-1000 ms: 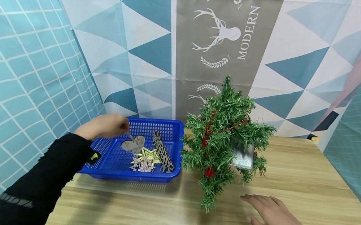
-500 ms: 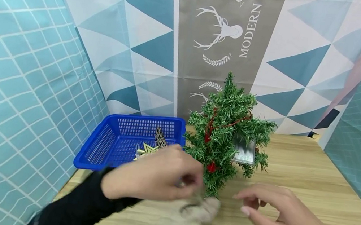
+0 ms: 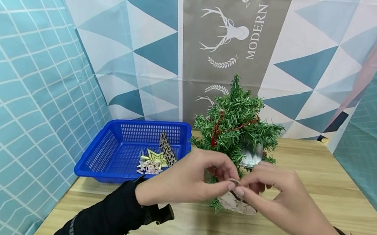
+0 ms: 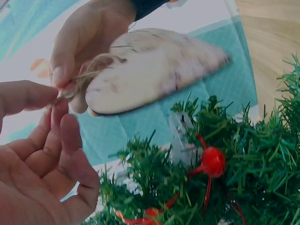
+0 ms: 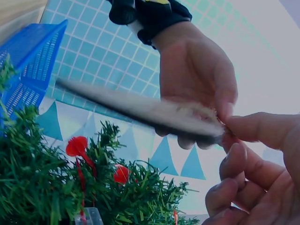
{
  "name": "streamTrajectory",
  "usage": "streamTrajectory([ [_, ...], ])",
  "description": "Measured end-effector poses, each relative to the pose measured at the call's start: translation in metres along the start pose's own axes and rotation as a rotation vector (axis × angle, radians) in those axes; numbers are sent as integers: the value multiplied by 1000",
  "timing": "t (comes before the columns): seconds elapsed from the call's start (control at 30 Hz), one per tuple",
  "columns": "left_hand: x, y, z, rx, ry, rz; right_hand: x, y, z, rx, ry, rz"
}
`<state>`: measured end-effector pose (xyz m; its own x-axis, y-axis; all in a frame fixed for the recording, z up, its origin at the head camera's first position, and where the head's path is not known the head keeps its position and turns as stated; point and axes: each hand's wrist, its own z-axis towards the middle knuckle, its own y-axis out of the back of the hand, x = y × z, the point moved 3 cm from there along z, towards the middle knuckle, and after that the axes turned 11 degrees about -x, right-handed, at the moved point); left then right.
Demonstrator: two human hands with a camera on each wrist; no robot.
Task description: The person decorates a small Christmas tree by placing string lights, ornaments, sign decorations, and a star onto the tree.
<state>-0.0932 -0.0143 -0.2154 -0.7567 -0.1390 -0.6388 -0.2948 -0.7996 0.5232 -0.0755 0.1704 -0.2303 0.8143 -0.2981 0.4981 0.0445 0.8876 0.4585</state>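
A pale wooden heart ornament [image 4: 154, 70] hangs by a loop of twine [image 4: 96, 68] in front of the small green Christmas tree [image 3: 232, 133]. My left hand [image 3: 193, 178] pinches the twine between thumb and forefinger. From the other side, my right hand [image 3: 280, 192] pinches the same twine, its fingertips meeting the left ones. The right wrist view catches the heart nearly edge-on. On the tree are red string with red baubles [image 4: 213, 161] and a clear rectangular ornament [image 3: 252, 155]. Both hands cover the tree's lower part.
To the left stands a blue plastic basket [image 3: 103, 151] holding a gold star [image 3: 157, 157], a dark lettered piece [image 3: 168, 149] and a small pinkish cluster [image 3: 149, 166]. The wooden table [image 3: 312, 175] meets a patterned cloth backdrop behind.
My left hand has carried the heart ornament out of the basket, rightward to the tree's front. The right hand has moved in from the right and taken hold of the twine.
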Motion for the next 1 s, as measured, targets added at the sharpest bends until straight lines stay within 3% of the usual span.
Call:
streamTrajectory([
  [0.2,10,13,6,-157,28,-79,-7,1,19,-76,23,-13],
  [0.3,16,16,11,-214,29,-138,-9,1,28,-111,-4,-99],
  [0.43,21,18,18,-258,8,-118,-13,1,39,-172,18,-229],
  [0.7,31,24,34,-368,-122,161,-24,-4,46,-222,51,-384],
  [0.87,36,25,41,-385,-228,276,-30,-5,49,-239,32,-419],
  [1.0,39,24,43,-376,-263,350,-33,-6,50,-241,38,-448],
])
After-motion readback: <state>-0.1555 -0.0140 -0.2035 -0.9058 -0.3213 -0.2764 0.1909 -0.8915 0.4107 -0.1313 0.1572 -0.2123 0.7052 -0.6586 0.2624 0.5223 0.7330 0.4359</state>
